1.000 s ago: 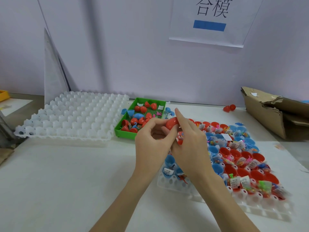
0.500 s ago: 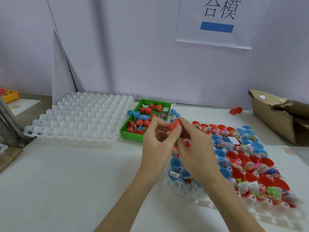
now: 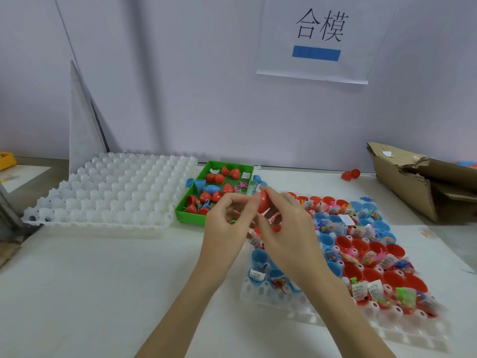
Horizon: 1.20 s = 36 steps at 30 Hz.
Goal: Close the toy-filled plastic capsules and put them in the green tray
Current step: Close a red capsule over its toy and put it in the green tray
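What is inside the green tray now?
The green tray holds red and blue capsules, some small toys and white paper slips. The left hand covers its near right corner.

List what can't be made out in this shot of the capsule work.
- Red capsule, head view: both hands' fingers cover its seam, so closed or not is unclear.
- Open capsules under the right hand: hidden.
- Toy labels: print too small.
- Cardboard box: cut off by the right edge.

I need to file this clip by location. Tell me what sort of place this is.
Probably a toy-assembly workbench in a small factory: a white holder tray lined with open toy-filled capsules, a green tray collecting closed ones, and a printed station sign on the partition.
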Motion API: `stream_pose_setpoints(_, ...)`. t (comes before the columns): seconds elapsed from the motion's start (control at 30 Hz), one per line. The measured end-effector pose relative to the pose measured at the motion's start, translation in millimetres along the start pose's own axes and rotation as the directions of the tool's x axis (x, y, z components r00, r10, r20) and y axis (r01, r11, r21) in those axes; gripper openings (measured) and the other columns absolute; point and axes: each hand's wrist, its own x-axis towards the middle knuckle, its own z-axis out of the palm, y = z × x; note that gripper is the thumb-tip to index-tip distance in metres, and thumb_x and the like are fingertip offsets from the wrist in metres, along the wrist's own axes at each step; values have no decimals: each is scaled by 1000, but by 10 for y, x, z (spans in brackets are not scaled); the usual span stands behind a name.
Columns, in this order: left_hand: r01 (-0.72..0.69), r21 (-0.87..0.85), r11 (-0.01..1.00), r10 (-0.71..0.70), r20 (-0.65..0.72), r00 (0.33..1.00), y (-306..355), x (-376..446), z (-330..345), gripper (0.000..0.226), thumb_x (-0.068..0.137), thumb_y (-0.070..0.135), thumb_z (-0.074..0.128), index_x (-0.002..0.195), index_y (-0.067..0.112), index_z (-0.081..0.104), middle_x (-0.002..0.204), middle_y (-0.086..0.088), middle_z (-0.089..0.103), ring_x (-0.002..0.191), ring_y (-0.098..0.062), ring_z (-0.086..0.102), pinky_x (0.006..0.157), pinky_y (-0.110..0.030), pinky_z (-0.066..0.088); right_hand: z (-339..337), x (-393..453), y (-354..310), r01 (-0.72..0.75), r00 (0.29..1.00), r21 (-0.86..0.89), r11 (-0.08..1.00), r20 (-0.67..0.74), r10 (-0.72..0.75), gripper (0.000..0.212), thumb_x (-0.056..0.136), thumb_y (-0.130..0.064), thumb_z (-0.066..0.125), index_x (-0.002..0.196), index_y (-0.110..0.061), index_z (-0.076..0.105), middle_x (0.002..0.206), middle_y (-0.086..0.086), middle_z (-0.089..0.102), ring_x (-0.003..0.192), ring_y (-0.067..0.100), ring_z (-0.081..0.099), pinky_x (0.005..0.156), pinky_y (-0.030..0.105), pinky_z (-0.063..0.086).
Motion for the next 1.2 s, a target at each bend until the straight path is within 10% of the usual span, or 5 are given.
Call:
stream_pose_setpoints(0.13, 84, -97, 992, -90, -65, 994, -3, 25, -19, 53, 92, 59, 53, 105, 11, 72, 73, 4, 70, 63, -11, 64, 53, -21, 52, -157, 106, 23, -277, 960, 355, 893, 69, 271, 54, 95, -29, 70, 146, -29, 52, 103, -18, 67, 90, -10, 64, 68, 3, 49)
stream_pose_setpoints(0.37, 161, -186, 969, -191, -155, 969, -25, 55, -107, 49, 107, 41, 52, 85, 4, 74, 65, -3, 63, 53, -12, 55, 46, -22, 41, -1048, 1130, 536, -77, 812, 985, -155, 152, 564, 22, 101, -26, 60, 107, -5, 62, 133, 17, 66, 95, 16, 74, 74, 20, 59)
stream_pose_setpoints(0.57, 168, -215, 962, -207, -175, 963, 7, 83, -146, 55, 107, 43, 52, 68, 13, 75, 60, -4, 61, 48, -12, 53, 43, -21, 39, -1236, 1402, 1004, -398, 754, 861, 318, 109, 647, 32, 105, -12, 52, 132, 5, 50, 132, 15, 65, 101, 18, 69, 77, 22, 58)
stream_pose_setpoints(0.73, 194, -216, 957, -231, -158, 960, -1, 77, -144, 56, 107, 43, 52, 62, 18, 75, 61, -4, 62, 47, -12, 53, 44, -22, 39, -626, 1144, 910, -385, 919, 77, 920, 125, 374, 17, 98, -11, 64, 111, -10, 75, 109, 6, 75, 87, 14, 68, 71, 19, 53)
stream_pose_setpoints(1.2, 214, -198, 956, -241, -125, 962, -1, 61, -117, 52, 106, 42, 54, 68, 12, 73, 61, -5, 62, 48, -13, 54, 45, -20, 40, -346, 1308, 1010, -40, 921, -491, 870, 319, 222, 16, 95, -15, 70, 108, -8, 77, 111, 11, 73, 89, 18, 67, 90, 29, 58)
